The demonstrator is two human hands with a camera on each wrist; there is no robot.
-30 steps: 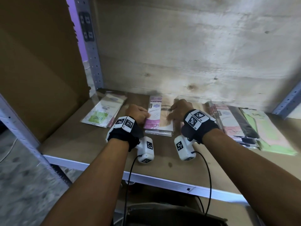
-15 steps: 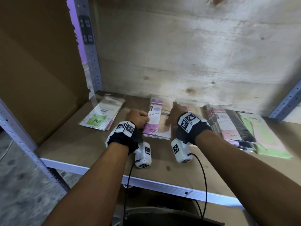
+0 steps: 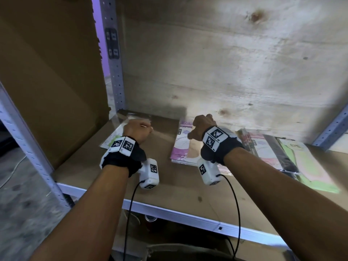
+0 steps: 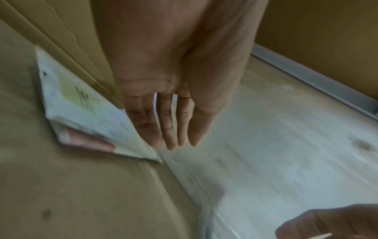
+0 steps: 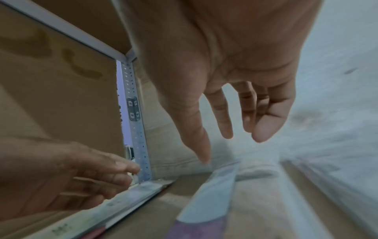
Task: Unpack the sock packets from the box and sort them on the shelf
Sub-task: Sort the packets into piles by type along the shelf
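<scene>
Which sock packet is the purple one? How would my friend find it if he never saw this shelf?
Start at the brown wooden shelf board with the pale plywood back wall. Three groups of packets lie on it; go to the middle one, just below the person's right hand. That flat plastic sock packet has purple and pink print, while its neighbours show green.

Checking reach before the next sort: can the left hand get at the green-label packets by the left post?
Probably yes. The left hand hangs open just over the green-label packets, with nothing in between.
</scene>
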